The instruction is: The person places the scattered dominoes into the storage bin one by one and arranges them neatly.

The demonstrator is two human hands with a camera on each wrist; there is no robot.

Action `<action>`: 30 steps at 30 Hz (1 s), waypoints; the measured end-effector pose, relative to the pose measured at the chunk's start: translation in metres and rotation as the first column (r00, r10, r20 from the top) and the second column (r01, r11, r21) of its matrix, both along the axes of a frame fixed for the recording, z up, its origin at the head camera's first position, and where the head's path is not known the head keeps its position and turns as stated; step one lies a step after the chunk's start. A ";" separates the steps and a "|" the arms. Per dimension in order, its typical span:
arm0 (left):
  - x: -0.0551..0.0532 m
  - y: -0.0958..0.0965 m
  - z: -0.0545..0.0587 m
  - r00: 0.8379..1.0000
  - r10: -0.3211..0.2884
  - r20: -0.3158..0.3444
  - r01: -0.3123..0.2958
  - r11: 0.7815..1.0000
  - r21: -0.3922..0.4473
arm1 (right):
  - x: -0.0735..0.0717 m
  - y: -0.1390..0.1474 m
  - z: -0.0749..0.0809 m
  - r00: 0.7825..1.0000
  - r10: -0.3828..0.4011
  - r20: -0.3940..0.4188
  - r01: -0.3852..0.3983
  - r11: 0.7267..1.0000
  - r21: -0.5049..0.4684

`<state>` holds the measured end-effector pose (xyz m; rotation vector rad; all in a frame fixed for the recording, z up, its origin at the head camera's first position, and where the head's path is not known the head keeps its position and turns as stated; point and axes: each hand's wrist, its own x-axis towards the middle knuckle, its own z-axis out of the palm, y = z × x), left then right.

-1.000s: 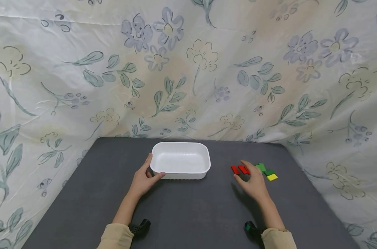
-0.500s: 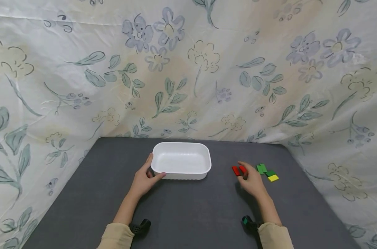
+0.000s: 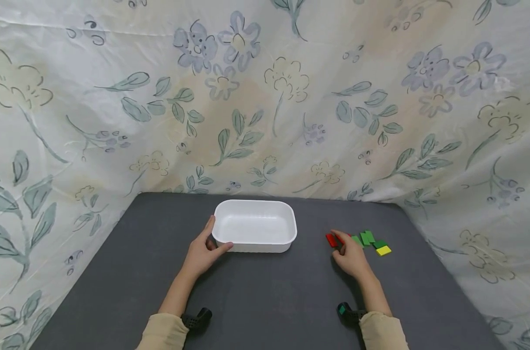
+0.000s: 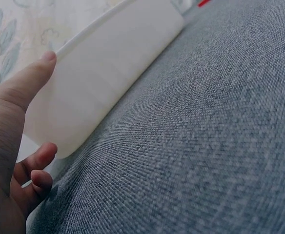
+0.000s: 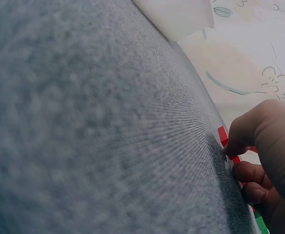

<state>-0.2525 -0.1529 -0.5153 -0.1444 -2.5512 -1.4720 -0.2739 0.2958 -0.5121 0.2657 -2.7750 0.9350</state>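
1. Red blocks: right of centre in the head view, lying flat at the right hand. Leftmost one shows in full; others are partly behind the fingers.
2. Right hand: thumb and fingers bent down at the reds. Can't tell if anything is pinched; fingers hide the contact in both views.
3. Risk: blocks look thin and flat, so fingertips could slide off an edge or catch two at once. Cause: little to grip, tight spacing.
4. Risk: knuckles or palm side could shove the light green blocks just right of the hand, then the dark green block and yellow block beyond. Cause: they're packed close together.
5. White tray: centre of the frame, upright, well left of the blocks. Only bare white floor and walls visible inside.
6. Left hand: grasping the tray's near-left corner, thumb on the near side, fingers round the left end.
7. Risk: tray could skid or tip if that hand pulls or presses the rim. Cause: hold on one corner only.
8. Under it all: grey table.
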 end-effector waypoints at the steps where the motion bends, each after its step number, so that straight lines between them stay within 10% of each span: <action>1: 0.000 0.000 0.000 1.000 -0.002 0.000 0.002 1.000 -0.001 | 0.000 0.000 0.000 1.000 0.000 0.008 0.000 1.000 0.000; 30: -0.002 -0.001 0.003 1.000 0.003 -0.006 -0.003 1.000 -0.014 | -0.013 -0.003 -0.004 1.000 -0.013 0.021 0.011 0.997 0.075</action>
